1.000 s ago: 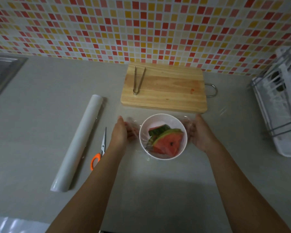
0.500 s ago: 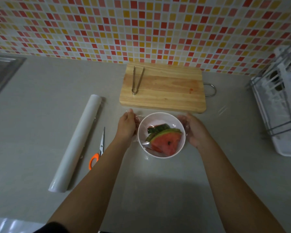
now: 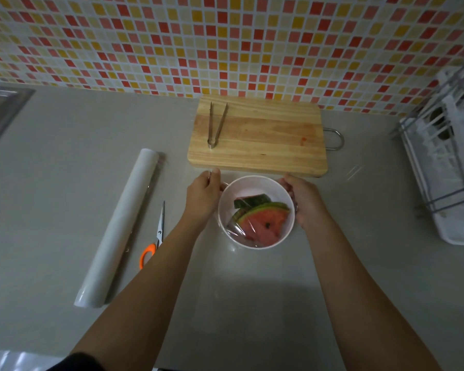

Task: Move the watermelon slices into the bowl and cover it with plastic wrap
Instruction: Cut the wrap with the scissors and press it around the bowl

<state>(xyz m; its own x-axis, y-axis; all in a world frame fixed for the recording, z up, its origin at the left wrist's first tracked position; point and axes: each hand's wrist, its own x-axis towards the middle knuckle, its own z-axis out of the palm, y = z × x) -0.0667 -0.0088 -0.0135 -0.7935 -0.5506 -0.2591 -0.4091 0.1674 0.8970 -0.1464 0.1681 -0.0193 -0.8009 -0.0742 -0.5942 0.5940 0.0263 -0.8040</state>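
A white bowl [image 3: 252, 186] stands on the grey counter just in front of the wooden cutting board [image 3: 265, 145]. Watermelon slices [image 3: 263, 220] lie inside it, red flesh and green rind showing through a sheet of clear plastic wrap [image 3: 239, 226] stretched over the top. My left hand [image 3: 202, 195] lies against the bowl's left side with fingers curled down around the wrap and rim. On the right side, my right hand [image 3: 303, 199] does the same. Loose wrap glints on the counter to the right [image 3: 354, 171].
Metal tongs [image 3: 217, 124] lie on the board's left part. A roll of plastic wrap [image 3: 118, 226] and orange-handled scissors [image 3: 153, 239] lie left of my left arm. A white dish rack [image 3: 445, 167] stands at the right edge, a sink [image 3: 0, 108] at far left.
Both hands moved in from beside the bowl and now press the wrap against its sides. The bowl sits slightly nearer the cutting board than before.
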